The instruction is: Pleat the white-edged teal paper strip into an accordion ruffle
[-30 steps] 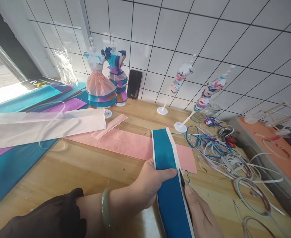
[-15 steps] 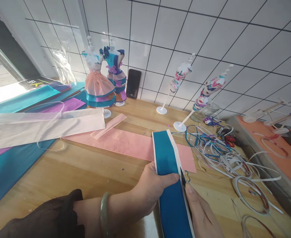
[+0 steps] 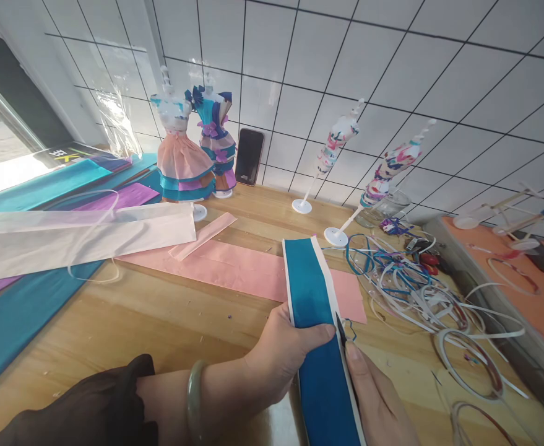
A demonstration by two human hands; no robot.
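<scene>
My wooden table [image 3: 160,322] carries a long pink paper sheet [image 3: 234,269] across its middle. On the left, a white strip [image 3: 81,238] overlaps teal paper [image 3: 16,316]. Ribbon trimmings [image 3: 406,285] tangle on the right (mostly blue and white), and little mannequins [image 3: 181,167] stand near the wall.

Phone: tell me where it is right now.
In the head view the phone leans against the tiled wall at the back of the wooden table, left of centre, just right of the blue-dressed mannequin.
</scene>
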